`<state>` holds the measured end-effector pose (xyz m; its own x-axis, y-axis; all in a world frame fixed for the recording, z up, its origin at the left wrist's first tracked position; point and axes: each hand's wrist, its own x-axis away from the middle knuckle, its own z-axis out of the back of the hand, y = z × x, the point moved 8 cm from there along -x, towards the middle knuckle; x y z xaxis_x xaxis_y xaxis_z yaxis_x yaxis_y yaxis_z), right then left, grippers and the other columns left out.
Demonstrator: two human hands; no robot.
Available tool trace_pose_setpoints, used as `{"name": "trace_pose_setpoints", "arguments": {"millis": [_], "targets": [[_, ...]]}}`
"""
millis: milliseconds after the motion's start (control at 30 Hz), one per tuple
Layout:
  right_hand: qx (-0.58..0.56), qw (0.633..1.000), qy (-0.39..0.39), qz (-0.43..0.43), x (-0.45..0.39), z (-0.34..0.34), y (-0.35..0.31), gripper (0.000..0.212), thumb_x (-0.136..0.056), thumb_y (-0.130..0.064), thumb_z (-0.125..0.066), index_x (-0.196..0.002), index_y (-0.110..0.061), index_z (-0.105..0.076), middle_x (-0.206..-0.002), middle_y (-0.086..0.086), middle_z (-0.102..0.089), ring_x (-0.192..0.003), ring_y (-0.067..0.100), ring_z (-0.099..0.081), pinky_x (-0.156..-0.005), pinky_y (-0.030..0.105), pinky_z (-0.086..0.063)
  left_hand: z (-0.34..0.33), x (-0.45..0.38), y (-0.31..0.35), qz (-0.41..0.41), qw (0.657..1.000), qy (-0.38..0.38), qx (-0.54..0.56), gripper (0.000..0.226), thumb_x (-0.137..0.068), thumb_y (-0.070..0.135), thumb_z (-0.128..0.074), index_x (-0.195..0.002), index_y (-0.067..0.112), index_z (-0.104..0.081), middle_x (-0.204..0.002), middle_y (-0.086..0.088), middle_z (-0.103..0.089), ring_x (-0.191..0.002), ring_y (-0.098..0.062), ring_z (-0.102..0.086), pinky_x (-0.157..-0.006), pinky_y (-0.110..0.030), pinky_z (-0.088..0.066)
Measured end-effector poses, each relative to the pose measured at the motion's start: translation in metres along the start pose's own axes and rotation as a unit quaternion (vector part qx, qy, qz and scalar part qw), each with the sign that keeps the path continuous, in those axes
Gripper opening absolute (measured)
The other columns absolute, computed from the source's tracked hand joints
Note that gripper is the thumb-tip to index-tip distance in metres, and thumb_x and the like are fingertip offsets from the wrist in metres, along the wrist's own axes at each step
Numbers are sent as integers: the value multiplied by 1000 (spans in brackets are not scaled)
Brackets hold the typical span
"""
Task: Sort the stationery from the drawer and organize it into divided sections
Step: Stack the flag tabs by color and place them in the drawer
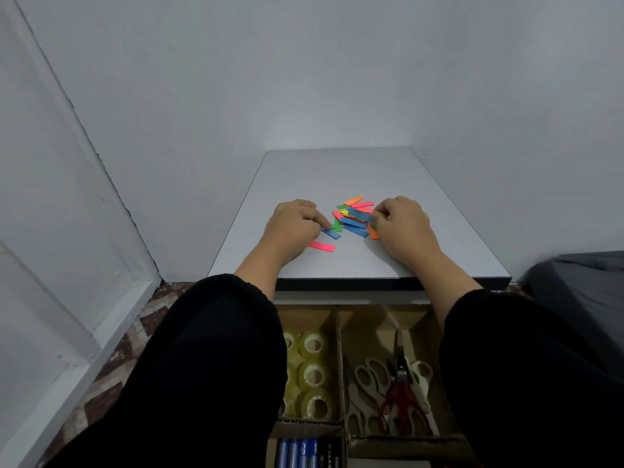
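A: Nearest, then: we log the cardboard drawer organizer below the desk edge, already part filled. Clear tape rolls sit in the left section, scissors with a red-handled tool in the right one, and blue-capped pens or markers in the section closest to us. Which, we cannot tell.

B: So we count three groups as sorted. What is left?

A: The coloured sticky tabs, we judge. They lie in a loose heap on the white desk top, between our hands, none of them in a section yet.

B: Hands?

A: Our left hand has its fingers curled, with the fingertips pressing a blue tab at the heap's left edge. A pink tab lies alone just beside it, nearer to us. Our right hand pinches another blue tab at the top of the heap, thumb and fingers closed on its end.

B: Sorting by colour?

A: Likely, since both hands are on blue. We reckon the tabs are the last group, and the whole heap waits to be gathered and dropped below.

B: Farther back?

A: Only bare grey walls.
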<state>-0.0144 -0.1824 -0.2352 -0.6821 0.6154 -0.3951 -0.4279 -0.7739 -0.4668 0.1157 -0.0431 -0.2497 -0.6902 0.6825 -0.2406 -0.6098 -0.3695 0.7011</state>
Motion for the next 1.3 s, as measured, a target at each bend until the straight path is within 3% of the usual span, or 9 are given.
{"name": "trace_pose_setpoints", "arguments": {"millis": [100, 300, 400, 500, 600, 700, 767, 1000, 1300], "targets": [[-17, 1000, 7, -5, 1, 1, 1, 25, -96, -19, -43, -96, -7, -65, -97, 8, -58, -95, 24, -50, -83, 39, -42, -1, 0, 0, 4, 1000, 1, -9, 36, -84, 4, -49, -97, 25, -76, -134, -2, -53, -124, -20, -44, -97, -45, -47], [-57, 997, 27, -32, -2, 3, 8, 24, -94, -17, -43, -91, -7, -64, -93, 8, -61, -90, 24, -53, -80, 46, -48, 2, 13, 12, -28, 997, -43, 53, 18, -65, 16, -67, -67, 33, -69, -130, 0, -51, -125, -19, -42, -96, -48, -46], [-79, 995, 34, -49, -3, 5, 12, 24, -94, -17, -43, -91, -6, -65, -93, 8, -62, -91, 24, -54, -80, 45, -48, 0, 14, 11, -35, 998, -49, -11, 26, -70, 13, -74, -70, 37, -64, -127, 5, -49, -127, -16, -35, -103, -40, -38], [-92, 994, 32, -54, -3, 5, 12, 24, -95, -18, -43, -93, -6, -65, -95, 7, -62, -91, 22, -54, -80, 43, -48, 7, 10, 9, -28, 1000, -1, 7, 28, -77, 6, -66, -75, 33, -61, -118, 6, -50, -124, -18, -37, -97, -31, -36], [-109, 993, 19, -51, -3, 3, 12, 22, -93, -19, -46, -90, -9, -66, -94, 5, -61, -93, 22, -54, -82, 44, -49, 12, 9, 5, -7, 999, 28, 27, 22, -89, 7, -54, -91, 26, -65, -122, 1, -50, -125, -16, -35, -99, -27, -32], [-130, 991, -24, -20, -1, 1, 3, 17, -84, -18, -56, -77, -15, -71, -95, 1, -61, -98, 21, -54, -84, 45, -46, 5, 5, 3, -16, 997, 14, -73, 29, -100, 23, -45, -123, 27, -62, -137, 0, -45, -133, -19, -26, -108, -30, -25], [-123, 991, -57, 11, 3, 0, -6, 14, -80, -20, -63, -71, -19, -74, -98, -3, -60, -103, 18, -52, -86, 44, -45, -3, 2, 1, -23, 988, -14, -150, 33, -101, 29, -41, -130, 29, -57, -144, -1, -40, -136, -21, -22, -112, -35, -22], [-75, 995, -43, 40, 7, 3, -14, 10, -78, -34, -70, -69, -29, -71, -95, -9, -58, -102, 10, -44, -86, 38, -41, -1, 0, 4, -37, 986, 16, -160, 13, -96, 30, -52, -102, 28, -63, -122, 2, -56, -124, -20, -35, -100, -31, -31], [-5, 1000, -9, 16, 0, -2, -3, 19, -87, -36, -61, -96, -24, -74, -107, 0, -60, -107, 18, -47, -83, 33, -41, 8, 4, 6, -8, 995, 35, -94, 5, -96, 26, -53, -91, 25, -53, -114, -2, -55, -120, -21, -35, -99, -37, -37]]}}
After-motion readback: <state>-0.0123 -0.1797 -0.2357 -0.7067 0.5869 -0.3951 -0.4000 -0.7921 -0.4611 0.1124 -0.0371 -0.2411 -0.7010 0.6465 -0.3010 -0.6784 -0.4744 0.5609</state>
